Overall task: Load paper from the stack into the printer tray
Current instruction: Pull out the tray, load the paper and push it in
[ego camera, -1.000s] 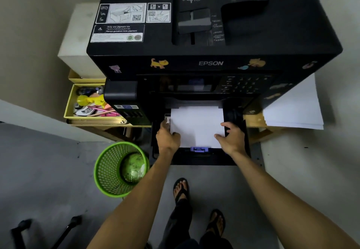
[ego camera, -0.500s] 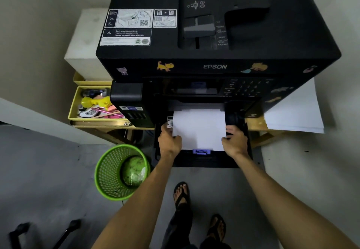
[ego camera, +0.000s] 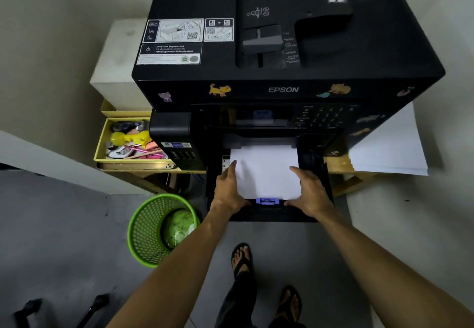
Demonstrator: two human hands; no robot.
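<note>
Big black Epson printer (ego camera: 295,53) w/ cartoon stickers sits on a wooden stand; its black pull-out paper tray (ego camera: 318,173) is drawn out toward the person. White sheets of paper (ego camera: 266,171) lie flat in the tray, far edge tucked under the printer front, near edge just behind the small blue guide tab (ego camera: 267,201). Left hand (ego camera: 229,189) is at the paper's left edge, fingers straight & flat along it, thumb down at the tray's front lip; open, not gripping. Right hand (ego camera: 309,194) is at the paper's right edge, fingers spread over the near-right corner, thumb near the front lip; also open, pressing rather than clasping. Paper lies between the 2 hands. Remaining white paper stack (ego camera: 389,148) rests right of the printer, well apart from both hands. Green mesh wastebasket (ego camera: 146,230) on the floor left of the tray; yellow drawer of stationery (ego camera: 102,145) stands open left of the printer
</note>
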